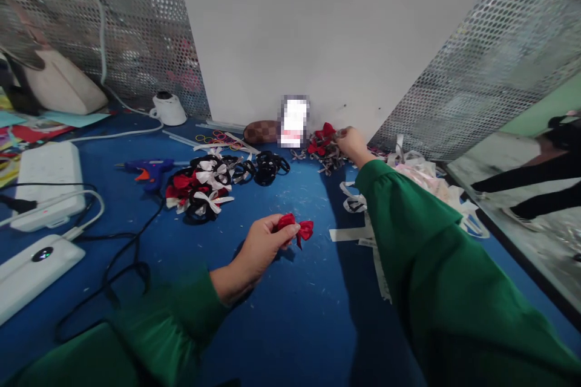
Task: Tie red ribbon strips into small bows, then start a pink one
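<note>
Over the middle of the blue table, my left hand (263, 245) pinches a red ribbon bow (305, 230) between thumb and fingers. My right hand (352, 144) reaches to the back, at the right side of a small pile of grey bows (333, 161) with a few red bows (324, 131) on top. Its fingers look closed at the pile's edge, but what they grip is too small to make out. To the left lies a heap of black hair ties with red and white bows (209, 176). Plain black hair ties (267, 168) lie beside that heap.
A blue glue gun (149, 170) rests at left, its black cable trailing toward a white power strip (49, 184) and a white power bank (39, 272). A phone (294, 122) leans on the white board (318, 42) behind a brown checked case (262, 132). Pale ribbon strips (351, 233) lie right.
</note>
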